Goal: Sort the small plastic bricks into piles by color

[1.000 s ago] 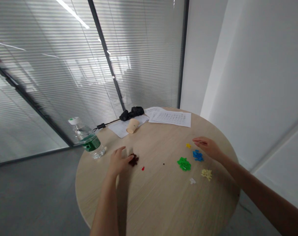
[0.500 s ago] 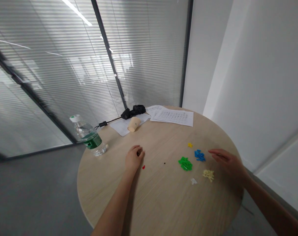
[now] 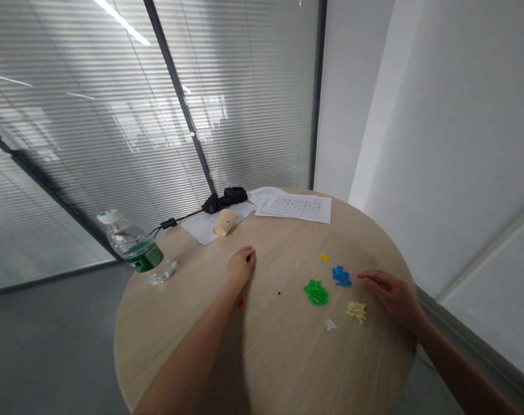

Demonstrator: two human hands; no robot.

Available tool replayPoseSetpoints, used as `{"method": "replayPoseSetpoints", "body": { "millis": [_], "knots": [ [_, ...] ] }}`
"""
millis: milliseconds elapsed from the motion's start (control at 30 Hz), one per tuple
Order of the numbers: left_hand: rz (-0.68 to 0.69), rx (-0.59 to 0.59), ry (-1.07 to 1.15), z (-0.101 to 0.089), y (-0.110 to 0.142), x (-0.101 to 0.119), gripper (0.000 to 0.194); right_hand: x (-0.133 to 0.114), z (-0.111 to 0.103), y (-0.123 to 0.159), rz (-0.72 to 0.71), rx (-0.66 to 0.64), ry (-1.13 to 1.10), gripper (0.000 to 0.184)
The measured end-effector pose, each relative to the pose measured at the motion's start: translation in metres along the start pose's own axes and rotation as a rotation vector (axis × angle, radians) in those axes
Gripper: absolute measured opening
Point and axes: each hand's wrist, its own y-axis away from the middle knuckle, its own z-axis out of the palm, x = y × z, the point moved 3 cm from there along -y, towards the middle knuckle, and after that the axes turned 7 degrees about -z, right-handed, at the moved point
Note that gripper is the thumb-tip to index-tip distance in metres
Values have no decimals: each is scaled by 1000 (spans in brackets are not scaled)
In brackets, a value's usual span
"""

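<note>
My left hand (image 3: 241, 267) is over the middle of the round table, its fingers curled closed. Whatever it may hold is hidden. A small red piece (image 3: 241, 302) lies below it, close beside the forearm. To the right, my right hand (image 3: 391, 294) rests at the table's side with its fingers stretched out and nothing visible in them. Closest to its fingertips is a pile of blue pieces (image 3: 342, 276). Around that lie a pile of green pieces (image 3: 316, 293), cream pieces (image 3: 357, 312), a few yellow pieces (image 3: 325, 257) and white pieces (image 3: 330, 325).
A tiny black piece (image 3: 279, 293) lies mid-table (image 3: 287, 357). At the left edge stands a water bottle (image 3: 143, 253). Toward the back are a tipped paper cup (image 3: 225, 222), a crumpled black item (image 3: 225, 199) with a cord, and printed sheets (image 3: 294, 206). A wall rises on the right.
My left hand has moved slightly forward and right, its forearm now passing close to the red piece. The right hand stays beside the blue pile. The whole view has shifted a little.
</note>
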Motion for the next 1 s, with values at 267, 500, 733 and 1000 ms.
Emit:
{"method": "replayPoseSetpoints", "body": {
  "millis": [267, 500, 733, 1000],
  "knots": [
    [71, -32, 56, 35, -32, 45, 27, -3, 3, -2, -1, -3, -21, 28],
    [208, -86, 174, 66, -35, 87, 17, -1, 5, -2, 11, 11, -48, 26],
    [392, -191, 261, 78, -22, 119, 10, -2, 6, -1, 32, -7, -47, 26],
    [457, -270, 322, 86, -12, 134, 7, -1, 7, -2, 41, -21, -59, 25]
  ]
}}
